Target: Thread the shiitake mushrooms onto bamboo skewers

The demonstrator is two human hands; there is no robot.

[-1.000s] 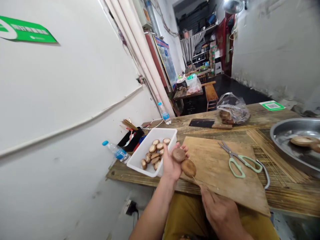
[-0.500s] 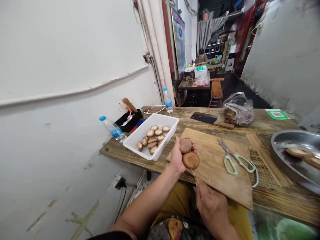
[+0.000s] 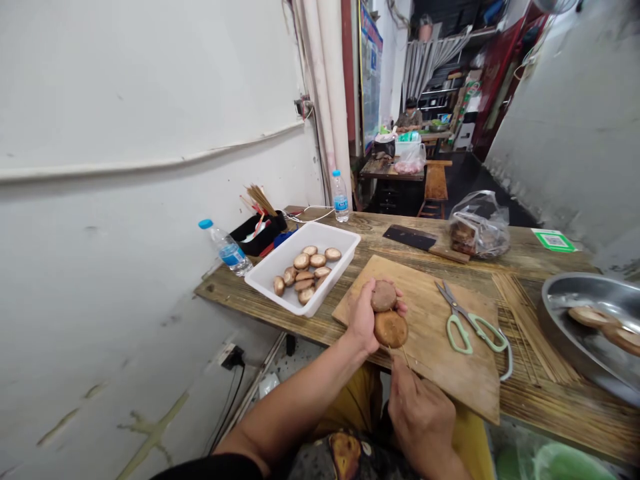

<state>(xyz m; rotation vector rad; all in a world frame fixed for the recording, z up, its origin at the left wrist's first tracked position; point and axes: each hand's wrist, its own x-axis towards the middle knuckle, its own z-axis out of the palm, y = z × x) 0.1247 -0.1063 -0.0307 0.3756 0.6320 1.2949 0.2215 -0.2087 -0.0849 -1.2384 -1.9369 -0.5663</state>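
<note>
My left hand (image 3: 363, 323) is closed around a brown mushroom cap (image 3: 383, 296), above the cutting board's left part. Just below it, a second brown mushroom (image 3: 391, 330) sits on two thin wooden skewers (image 3: 407, 358), resting near the base of my left palm. The lower ends of the skewers are gripped in my right hand (image 3: 420, 410), near the front edge of the wooden cutting board (image 3: 450, 373). How far the skewers reach into the upper mushroom is hidden. Scissors with green handles (image 3: 467, 320) lie spread on the board.
A white plastic tray (image 3: 327, 293) holds several mushrooms on the left. Bare skewers (image 3: 533, 333) lie right of the board, beside a metal basin (image 3: 560, 333) with skewered mushrooms. A cleaver (image 3: 410, 238), a plastic bag (image 3: 480, 227) and water bottles (image 3: 341, 200) stand or lie farther back.
My right hand has come closer to the lower mushroom, and less skewer shows between them. The camera view has shifted slightly. My left hand keeps its hold.
</note>
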